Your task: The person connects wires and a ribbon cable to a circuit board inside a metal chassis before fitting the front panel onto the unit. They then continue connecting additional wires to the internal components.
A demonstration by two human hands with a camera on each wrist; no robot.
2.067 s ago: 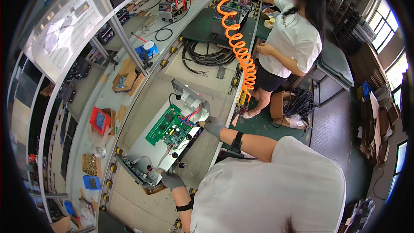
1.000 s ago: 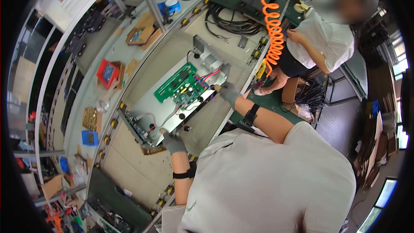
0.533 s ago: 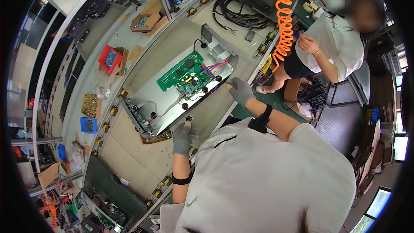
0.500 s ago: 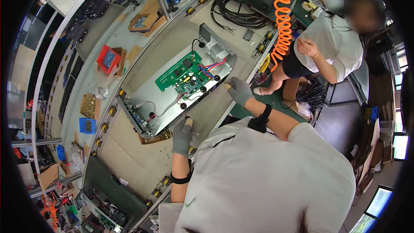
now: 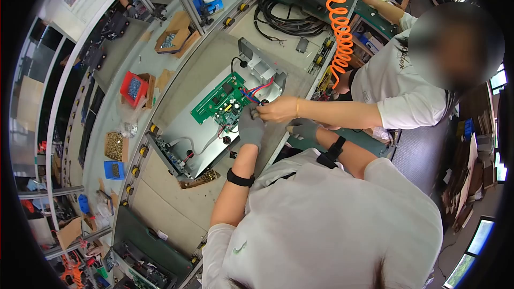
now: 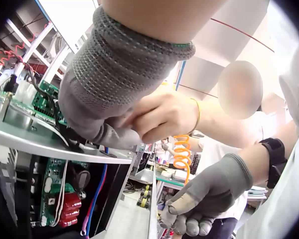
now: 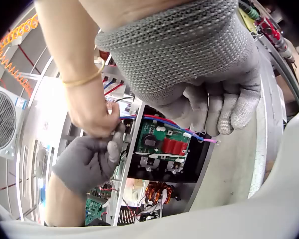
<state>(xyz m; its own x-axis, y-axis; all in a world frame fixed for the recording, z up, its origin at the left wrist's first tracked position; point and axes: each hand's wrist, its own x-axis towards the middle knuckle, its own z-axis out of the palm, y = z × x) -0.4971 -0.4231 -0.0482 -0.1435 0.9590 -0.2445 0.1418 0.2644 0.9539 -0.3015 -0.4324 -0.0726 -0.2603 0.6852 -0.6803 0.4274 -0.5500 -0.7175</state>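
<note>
A metal chassis [image 5: 179, 123] with a green circuit board [image 5: 214, 99] lies tilted across the bench. My gloved left hand [image 5: 250, 127] is at its near edge, by the red and blue wires [image 5: 262, 86]. Another person's bare hand [image 5: 276, 109] meets my left fingertips there; in the left wrist view that bare hand [image 6: 162, 117] overlaps my fingers, and I cannot tell what my left fingers hold. My gloved right hand [image 5: 304, 128] is below that person's forearm, its fingers [image 7: 229, 109] loosely curled around nothing. Blue and pink wires [image 7: 189, 132] hang close beside them.
An orange coiled hose [image 5: 340, 32] hangs at the right. Black cable [image 5: 284, 18] lies coiled beyond the chassis. A red bin [image 5: 133, 88], a blue bin [image 5: 113, 170] and boxes of small parts line the left side. The other person leans in from the right.
My left hand has moved up from the chassis's lower edge to the wires. The other person has turned and reached an arm across. My right hand has come off the chassis.
</note>
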